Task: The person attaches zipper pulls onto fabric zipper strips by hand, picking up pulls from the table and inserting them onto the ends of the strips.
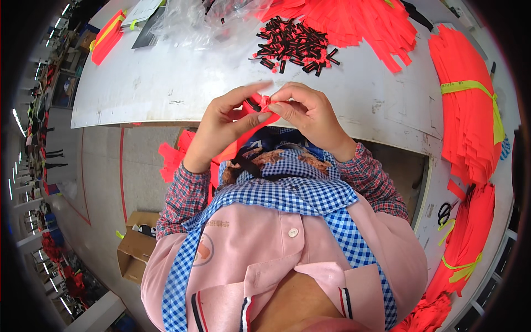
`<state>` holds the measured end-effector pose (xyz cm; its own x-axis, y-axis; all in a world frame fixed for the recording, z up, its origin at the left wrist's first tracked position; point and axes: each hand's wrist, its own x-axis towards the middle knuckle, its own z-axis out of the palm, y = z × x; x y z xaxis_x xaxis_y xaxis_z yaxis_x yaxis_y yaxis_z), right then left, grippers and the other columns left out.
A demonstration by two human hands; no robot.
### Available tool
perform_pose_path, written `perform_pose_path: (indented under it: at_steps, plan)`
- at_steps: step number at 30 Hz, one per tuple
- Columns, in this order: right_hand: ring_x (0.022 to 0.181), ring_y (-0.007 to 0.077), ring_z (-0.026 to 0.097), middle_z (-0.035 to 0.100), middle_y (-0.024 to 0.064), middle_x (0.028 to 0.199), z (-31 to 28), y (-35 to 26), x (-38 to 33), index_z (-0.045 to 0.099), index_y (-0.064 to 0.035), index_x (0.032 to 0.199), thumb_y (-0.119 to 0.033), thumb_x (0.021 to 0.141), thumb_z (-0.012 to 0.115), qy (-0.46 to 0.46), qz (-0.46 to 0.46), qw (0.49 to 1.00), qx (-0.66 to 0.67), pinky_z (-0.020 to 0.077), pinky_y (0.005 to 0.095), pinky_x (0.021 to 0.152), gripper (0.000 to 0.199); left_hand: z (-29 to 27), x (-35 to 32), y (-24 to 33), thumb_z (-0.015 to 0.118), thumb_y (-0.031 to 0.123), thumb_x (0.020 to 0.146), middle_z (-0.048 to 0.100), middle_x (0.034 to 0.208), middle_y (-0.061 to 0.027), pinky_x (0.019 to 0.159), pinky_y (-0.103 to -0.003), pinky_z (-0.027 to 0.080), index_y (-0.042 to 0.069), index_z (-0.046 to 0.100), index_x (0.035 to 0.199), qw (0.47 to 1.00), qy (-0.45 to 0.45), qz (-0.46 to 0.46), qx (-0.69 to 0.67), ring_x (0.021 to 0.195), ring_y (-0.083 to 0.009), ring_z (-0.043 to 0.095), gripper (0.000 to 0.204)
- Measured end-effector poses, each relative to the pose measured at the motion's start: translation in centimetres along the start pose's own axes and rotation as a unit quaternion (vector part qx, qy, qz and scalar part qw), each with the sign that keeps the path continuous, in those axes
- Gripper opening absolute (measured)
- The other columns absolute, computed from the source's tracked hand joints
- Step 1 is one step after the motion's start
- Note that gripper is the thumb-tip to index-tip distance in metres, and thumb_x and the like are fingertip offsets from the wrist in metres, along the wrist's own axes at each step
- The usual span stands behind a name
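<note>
Head view: both hands partly hide the pinched orange-red fabric.

White table, surface scuffed. On it: heap of small black tabs, fanned coral strips, clear plastic bag. Floor, grey, red-lined: open cardboard box.

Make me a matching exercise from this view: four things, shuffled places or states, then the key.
Column one
1. Right hand
2. Black tabs
3. Scissors
4. Cardboard box

Column two
A. On the floor, to the left
B. Pinching coral fabric
C. Lying at the right, beside coral bundles
D. Heaped on the white table

Pairs: 1-B, 2-D, 3-C, 4-A
</note>
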<state>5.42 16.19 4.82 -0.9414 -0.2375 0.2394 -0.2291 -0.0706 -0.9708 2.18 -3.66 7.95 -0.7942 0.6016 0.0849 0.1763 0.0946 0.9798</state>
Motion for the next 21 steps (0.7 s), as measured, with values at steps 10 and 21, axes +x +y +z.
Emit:
perform_pose_path:
  at_steps: [10,21]
  plan:
    - [0.074,0.0137,0.062,0.061,0.0066,0.082,0.7,-0.7,0.2,0.066,-0.0024,0.094,-0.009,0.08,0.072,0.048,-0.159,0.982,-0.091,0.0495,0.0257,0.066,0.016,1.3,-0.7,0.2,0.065,-0.01,0.079,0.063,0.092,-0.0041,0.068,-0.017,0.049,0.001,0.043,0.136,0.996,0.082,-0.035,-0.01,0.08,-0.0054,0.06,0.062]
    - [0.073,0.0169,0.06,0.06,0.0058,0.081,0.7,-0.1,-0.5,0.068,-0.0051,0.094,-0.006,0.075,0.075,0.029,-0.242,0.958,-0.151,0.0482,0.0269,0.063,0.02,-0.5,-1.4,0.1,0.06,-0.014,0.075,0.068,0.094,-0.0071,0.077,-0.024,0.051,-0.003,0.067,0.102,0.983,-0.031,-0.109,-0.144,0.087,-0.0111,0.063,0.03]
